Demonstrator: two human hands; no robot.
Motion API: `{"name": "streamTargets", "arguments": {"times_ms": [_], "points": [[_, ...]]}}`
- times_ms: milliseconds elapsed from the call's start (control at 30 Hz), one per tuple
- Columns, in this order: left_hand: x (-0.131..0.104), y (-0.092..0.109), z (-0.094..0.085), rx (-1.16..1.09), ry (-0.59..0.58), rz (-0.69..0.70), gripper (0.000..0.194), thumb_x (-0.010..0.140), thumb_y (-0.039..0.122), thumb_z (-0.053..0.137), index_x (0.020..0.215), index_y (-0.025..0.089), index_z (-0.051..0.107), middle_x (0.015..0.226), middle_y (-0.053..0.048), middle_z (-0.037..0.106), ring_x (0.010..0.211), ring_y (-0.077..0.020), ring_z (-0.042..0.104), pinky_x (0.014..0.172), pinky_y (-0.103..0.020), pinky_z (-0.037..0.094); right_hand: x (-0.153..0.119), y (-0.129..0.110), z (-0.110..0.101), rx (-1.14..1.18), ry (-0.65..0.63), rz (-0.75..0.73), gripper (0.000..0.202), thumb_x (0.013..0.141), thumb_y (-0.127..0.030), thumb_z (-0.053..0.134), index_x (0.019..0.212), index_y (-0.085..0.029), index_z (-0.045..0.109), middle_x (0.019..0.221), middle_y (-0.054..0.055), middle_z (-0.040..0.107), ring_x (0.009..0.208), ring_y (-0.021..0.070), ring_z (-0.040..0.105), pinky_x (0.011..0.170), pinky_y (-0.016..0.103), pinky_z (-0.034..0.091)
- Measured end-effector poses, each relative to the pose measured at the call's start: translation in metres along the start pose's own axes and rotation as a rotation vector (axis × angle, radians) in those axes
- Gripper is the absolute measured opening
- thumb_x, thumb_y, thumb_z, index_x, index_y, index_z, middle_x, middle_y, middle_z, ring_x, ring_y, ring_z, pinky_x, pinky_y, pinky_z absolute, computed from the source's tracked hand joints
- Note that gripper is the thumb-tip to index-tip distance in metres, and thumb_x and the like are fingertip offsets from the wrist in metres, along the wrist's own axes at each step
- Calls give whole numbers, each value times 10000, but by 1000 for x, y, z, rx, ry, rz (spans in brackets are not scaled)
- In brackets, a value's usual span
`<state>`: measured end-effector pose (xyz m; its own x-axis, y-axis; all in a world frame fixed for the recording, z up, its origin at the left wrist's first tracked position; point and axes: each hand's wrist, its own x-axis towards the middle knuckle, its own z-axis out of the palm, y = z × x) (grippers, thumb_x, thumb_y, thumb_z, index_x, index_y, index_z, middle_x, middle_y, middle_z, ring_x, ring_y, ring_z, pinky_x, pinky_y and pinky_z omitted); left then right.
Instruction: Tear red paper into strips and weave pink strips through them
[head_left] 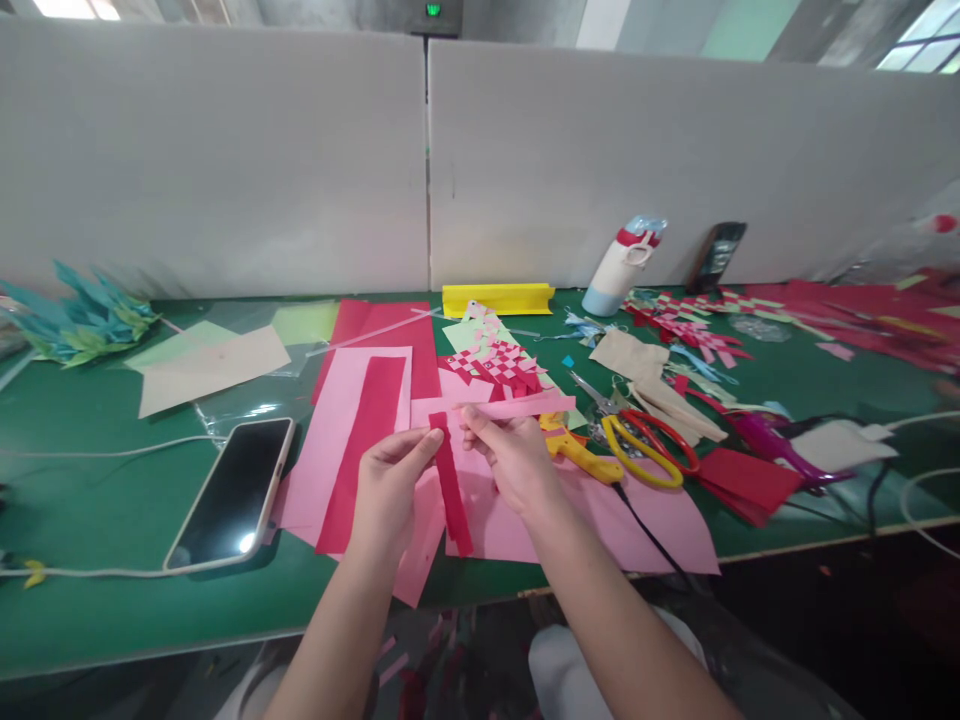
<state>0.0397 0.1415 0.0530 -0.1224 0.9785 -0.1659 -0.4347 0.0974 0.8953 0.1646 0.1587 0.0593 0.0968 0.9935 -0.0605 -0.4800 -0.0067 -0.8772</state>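
My left hand [396,480] pinches the top of a red strip [454,500], which hangs down toward the table's front edge. Just right of it, my right hand [510,455] is closed on a pink strip [532,405] that runs sideways to the right. The two strips meet between my fingertips. Under both hands lie pink sheets [630,520] and a red sheet [367,430]. Behind them sits a pile of woven red and pink checkered pieces [499,360]. Close to my right hand is a yellow glue gun [581,455].
A phone [232,495] lies at the left, with cables around it. Scissors with red and yellow handles [645,450] rest at the right. Farther back stand a yellow holder [497,299], a white bottle [622,268] and a dark phone [718,257] against the grey partition [600,150].
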Motion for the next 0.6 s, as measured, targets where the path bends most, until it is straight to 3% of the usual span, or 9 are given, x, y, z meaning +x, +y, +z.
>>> {"name": "streamTargets", "arguments": {"times_ms": [233, 600], "points": [[-1, 0, 0, 22, -24, 22, 176, 586, 278, 827, 707, 173, 754, 699, -35, 734, 702, -141, 659, 708, -249, 519, -2, 2, -2, -100, -108, 9, 232, 595, -330, 805, 625, -158, 653, 537, -35, 525, 501, 76, 435, 498, 237, 349], [-3, 7, 3, 110, -27, 30, 200, 551, 243, 840, 701, 158, 739, 705, -35, 721, 698, -141, 648, 704, -249, 517, 0, 5, -4, -83, -70, 14, 232, 593, -316, 809, 587, -162, 635, 516, -42, 496, 503, 80, 412, 513, 249, 347]]}}
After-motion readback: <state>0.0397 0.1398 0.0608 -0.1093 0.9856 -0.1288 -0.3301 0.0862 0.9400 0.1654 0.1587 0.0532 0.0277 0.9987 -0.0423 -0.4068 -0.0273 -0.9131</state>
